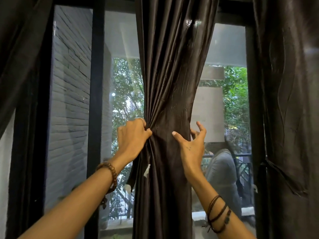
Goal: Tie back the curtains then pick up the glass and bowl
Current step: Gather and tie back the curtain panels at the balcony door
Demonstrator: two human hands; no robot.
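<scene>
A dark satin curtain (170,75) hangs down the middle of the window, gathered into a narrow waist at hand height. My left hand (132,137) grips the bunched folds on the curtain's left edge, fingers curled into the cloth. My right hand (191,140) is spread wide at the curtain's right edge, thumb lying on the front of the fabric and fingers reaching round behind it. A small white tag (146,171) dangles from the fabric below my left hand. No glass or bowl is in view.
Black window frames (96,100) stand behind the curtain, with mesh panes showing trees and a brick wall. Another dark curtain (290,100) hangs at the right, tied low with a dark band (283,176). More dark cloth (20,57) drapes at the top left.
</scene>
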